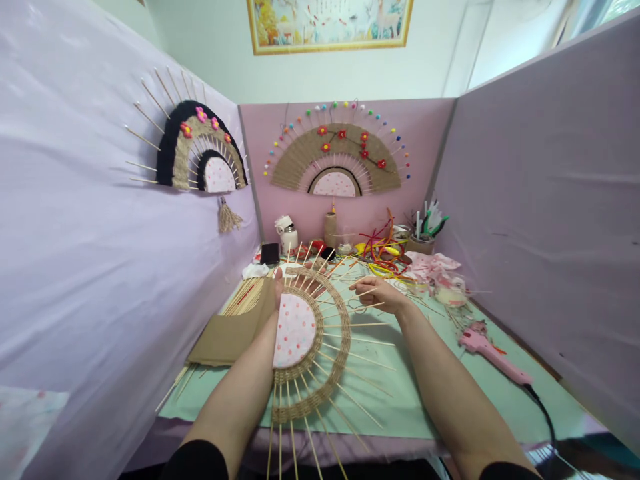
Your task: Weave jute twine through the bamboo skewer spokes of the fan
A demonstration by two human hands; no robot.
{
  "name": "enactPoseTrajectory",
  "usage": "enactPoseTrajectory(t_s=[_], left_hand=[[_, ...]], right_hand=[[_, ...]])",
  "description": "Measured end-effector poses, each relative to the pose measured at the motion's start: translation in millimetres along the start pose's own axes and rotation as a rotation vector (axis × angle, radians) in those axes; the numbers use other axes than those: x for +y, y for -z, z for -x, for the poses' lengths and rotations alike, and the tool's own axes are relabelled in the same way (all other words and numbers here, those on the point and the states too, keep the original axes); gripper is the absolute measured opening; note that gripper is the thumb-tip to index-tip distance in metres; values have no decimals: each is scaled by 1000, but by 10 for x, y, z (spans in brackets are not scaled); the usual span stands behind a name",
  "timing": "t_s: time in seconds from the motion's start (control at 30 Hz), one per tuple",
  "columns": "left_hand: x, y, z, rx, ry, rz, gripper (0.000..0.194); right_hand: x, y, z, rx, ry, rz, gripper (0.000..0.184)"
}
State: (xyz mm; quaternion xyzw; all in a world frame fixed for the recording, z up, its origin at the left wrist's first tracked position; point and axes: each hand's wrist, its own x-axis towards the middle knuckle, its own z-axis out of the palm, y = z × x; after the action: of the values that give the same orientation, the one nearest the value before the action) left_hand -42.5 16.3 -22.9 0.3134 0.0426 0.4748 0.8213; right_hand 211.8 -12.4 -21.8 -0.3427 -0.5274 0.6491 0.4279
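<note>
A half-round woven fan (345,327) stands on its side in front of me. Its thin wooden sticks spread out to the right and down, with two bands of tan twine woven through them. Spotted pink-and-white cloth (296,330) covers its centre. My left hand (313,279) is behind the upper part, gripping the fan, with some fingers hidden by sticks and weave. At the stick ends on the right, my right hand (375,293) is closed in a pinch; whatever is between the fingertips is too small to make out. A thin pale loop shows just below it.
A pink glue gun (495,353) with a black cord lies at right. Brown card (225,340) and loose sticks (245,297) are at left. Coloured pipe cleaners (385,250), a phone (270,253) and a white bottle (287,235) sit behind. Finished fans (336,157) hang on the partitions.
</note>
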Motion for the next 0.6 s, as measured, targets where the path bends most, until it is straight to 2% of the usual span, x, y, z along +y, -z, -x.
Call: enactPoseTrajectory(t_s=[0.07, 0.17, 0.47, 0.6], left_hand=[[-5, 4, -17, -35, 25, 46, 74], [-11, 1, -33, -58, 50, 79, 72], [-43, -122, -25, 27, 108, 54, 72], [-31, -168, -9, 33, 133, 73, 77]], right_hand=[[-8, 38, -1, 29, 19, -25, 28], [-40, 76, -11, 83, 92, -114, 28], [-198, -53, -48, 285, 240, -224, 30], [-235, -86, -12, 315, 310, -218, 26]])
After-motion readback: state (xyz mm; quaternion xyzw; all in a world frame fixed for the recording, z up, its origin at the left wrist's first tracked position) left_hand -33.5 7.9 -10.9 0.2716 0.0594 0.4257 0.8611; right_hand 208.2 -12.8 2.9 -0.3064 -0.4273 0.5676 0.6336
